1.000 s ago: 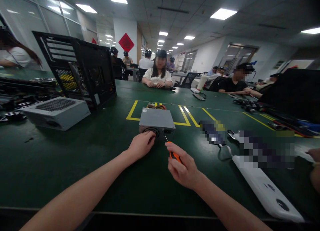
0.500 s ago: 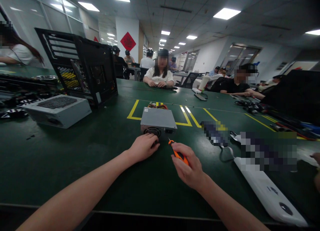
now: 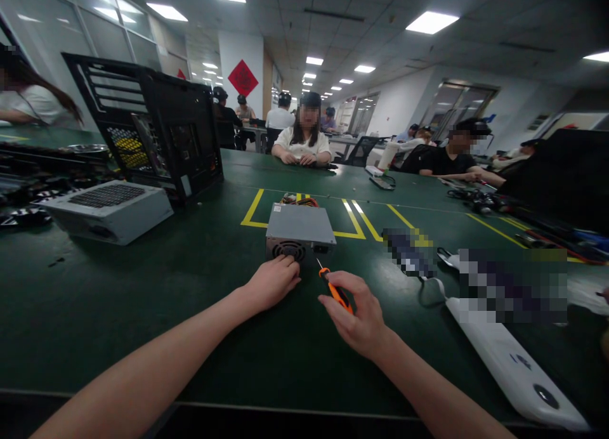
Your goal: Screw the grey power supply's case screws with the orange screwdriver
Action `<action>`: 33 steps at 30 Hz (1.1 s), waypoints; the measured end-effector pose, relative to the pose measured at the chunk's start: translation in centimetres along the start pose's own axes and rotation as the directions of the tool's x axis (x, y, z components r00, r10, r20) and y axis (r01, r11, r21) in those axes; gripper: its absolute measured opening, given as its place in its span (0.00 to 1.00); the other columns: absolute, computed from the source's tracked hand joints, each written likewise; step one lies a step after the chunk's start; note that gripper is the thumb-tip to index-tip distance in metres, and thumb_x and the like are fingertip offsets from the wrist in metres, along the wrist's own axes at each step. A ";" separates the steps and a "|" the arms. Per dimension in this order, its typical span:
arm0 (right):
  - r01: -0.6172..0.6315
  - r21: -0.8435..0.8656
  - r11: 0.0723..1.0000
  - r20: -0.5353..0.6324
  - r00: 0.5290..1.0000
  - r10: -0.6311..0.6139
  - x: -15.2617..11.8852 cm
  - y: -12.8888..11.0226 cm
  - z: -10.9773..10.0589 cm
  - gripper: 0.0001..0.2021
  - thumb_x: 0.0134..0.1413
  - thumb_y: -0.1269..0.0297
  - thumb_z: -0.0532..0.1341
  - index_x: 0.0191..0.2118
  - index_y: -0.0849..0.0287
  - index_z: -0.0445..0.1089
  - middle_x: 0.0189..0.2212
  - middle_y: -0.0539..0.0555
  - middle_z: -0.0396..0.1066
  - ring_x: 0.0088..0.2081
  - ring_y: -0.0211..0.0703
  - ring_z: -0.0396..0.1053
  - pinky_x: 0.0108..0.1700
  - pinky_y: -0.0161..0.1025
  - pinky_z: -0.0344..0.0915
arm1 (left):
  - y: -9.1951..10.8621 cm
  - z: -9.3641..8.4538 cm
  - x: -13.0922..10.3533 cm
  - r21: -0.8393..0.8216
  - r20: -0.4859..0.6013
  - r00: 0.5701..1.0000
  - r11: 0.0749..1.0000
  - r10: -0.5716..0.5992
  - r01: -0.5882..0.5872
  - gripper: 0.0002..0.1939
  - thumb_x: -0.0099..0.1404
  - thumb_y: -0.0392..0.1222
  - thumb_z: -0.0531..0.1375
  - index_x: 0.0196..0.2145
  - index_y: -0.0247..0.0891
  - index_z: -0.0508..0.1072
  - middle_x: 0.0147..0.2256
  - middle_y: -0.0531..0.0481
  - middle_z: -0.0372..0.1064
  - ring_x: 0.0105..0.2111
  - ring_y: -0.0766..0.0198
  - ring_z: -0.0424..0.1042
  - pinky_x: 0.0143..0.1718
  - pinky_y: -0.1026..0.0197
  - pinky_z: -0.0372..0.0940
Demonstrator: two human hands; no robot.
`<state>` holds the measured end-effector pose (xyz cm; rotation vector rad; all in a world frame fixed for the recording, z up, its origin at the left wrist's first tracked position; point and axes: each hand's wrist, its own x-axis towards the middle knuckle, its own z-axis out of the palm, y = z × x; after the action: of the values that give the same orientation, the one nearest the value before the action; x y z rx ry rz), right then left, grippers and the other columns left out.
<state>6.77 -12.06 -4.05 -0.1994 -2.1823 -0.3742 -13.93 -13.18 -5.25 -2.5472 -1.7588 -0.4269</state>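
Note:
A grey computer power supply [image 3: 301, 223] stands in front of me, its fan grille and power socket facing me and coloured cables behind it. My left hand [image 3: 275, 281] is at the fan side, fingers bent and close together, the fingertips overlapping the grille's lower edge. Whatever those fingers may hold is hidden. In my right hand [image 3: 359, 315] is a screwdriver [image 3: 339, 294] with an orange and black handle, held between thumb and fingers. Its thin tip points up and away, just below the power socket; whether it touches the casing I cannot tell.
On the left stand a second power supply [image 3: 109, 212] and an open black computer case [image 3: 157, 128]. A white power bank-like object [image 3: 518, 363] with a cable lies at right. Yellow tape [image 3: 253, 207] marks the green table [image 3: 228, 382]. A person [image 3: 304, 134] sits opposite.
The screwdriver has shifted slightly left in my right hand, and the thumb has moved left and further from the fingers. My left hand stays at the fan side, almost unmoved.

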 end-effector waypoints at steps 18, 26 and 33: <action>-0.022 0.067 0.998 0.022 1.000 0.021 -0.3 0.2 -0.2 0.18 0.48 0.79 0.56 0.45 0.54 0.61 0.51 0.58 0.58 0.52 0.47 0.62 0.45 0.43 0.71 | -1.0 0.7 0.6 -0.249 -0.131 0.985 0.965 -0.114 0.079 0.02 0.65 0.38 0.51 0.35 0.38 0.62 0.34 0.51 0.66 0.33 0.63 0.66 0.32 0.63 0.59; 0.007 0.043 0.999 -0.030 1.000 -0.006 -0.2 0.2 0.3 0.16 0.48 0.80 0.55 0.43 0.59 0.61 0.51 0.60 0.55 0.52 0.49 0.61 0.45 0.45 0.71 | -1.2 0.8 0.8 -0.284 -0.118 0.986 0.956 -0.115 0.077 0.02 0.65 0.37 0.51 0.34 0.38 0.62 0.33 0.51 0.65 0.32 0.63 0.66 0.33 0.63 0.60; -0.010 0.042 0.999 -0.015 1.000 0.010 -0.1 0.4 0.2 0.16 0.48 0.80 0.56 0.43 0.59 0.61 0.48 0.60 0.57 0.52 0.50 0.61 0.45 0.46 0.70 | -1.5 1.2 0.7 -0.287 -0.136 0.983 0.955 -0.122 0.079 0.01 0.65 0.38 0.52 0.35 0.39 0.62 0.35 0.51 0.66 0.34 0.63 0.66 0.34 0.62 0.61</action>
<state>6.83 -11.67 -4.19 -0.1834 -2.1711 -0.3228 -14.78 -11.77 -6.46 -2.5203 -1.8981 -0.9111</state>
